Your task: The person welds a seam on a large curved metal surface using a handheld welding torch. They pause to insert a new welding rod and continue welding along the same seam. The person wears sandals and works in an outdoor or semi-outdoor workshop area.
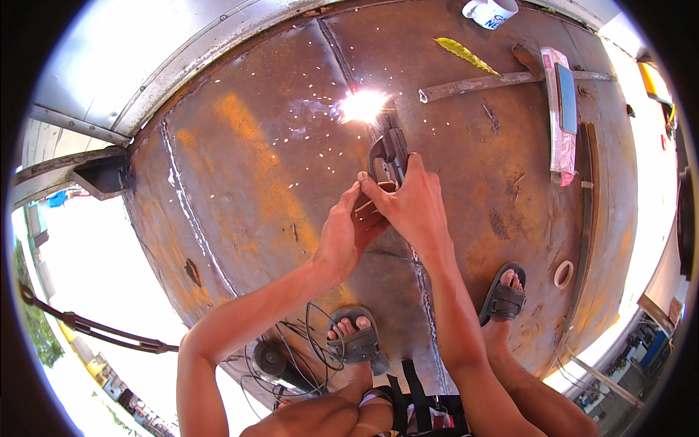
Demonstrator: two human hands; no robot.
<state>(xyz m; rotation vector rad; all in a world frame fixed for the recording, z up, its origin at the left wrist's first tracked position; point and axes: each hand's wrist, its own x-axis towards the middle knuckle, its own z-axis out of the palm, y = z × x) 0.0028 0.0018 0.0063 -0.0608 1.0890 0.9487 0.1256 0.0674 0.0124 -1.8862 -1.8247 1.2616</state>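
Note:
Over the rusty steel sheet, my right hand (416, 211) is closed around the dark handle of a welding electrode holder (394, 149). My left hand (344, 234) meets it from the left, its fingers curled beneath the handle against the right hand. Just beyond the holder's jaws burns a white welding arc (363, 107), throwing sparks and a little smoke. Its glare hides the electrode tip. The arc sits on a seam (333, 45) in the sheet; a whitish weld bead (428, 320) follows the same line between my feet.
A flat bar (477, 86) lies to the right, near a yellow-green leaf (466, 54) and a white mug (482, 16). A phone (566, 98) rests on a pink packet (558, 156). Beside my right sandal is a ring (563, 274); cables (309, 342) coil by my left sandal (357, 339).

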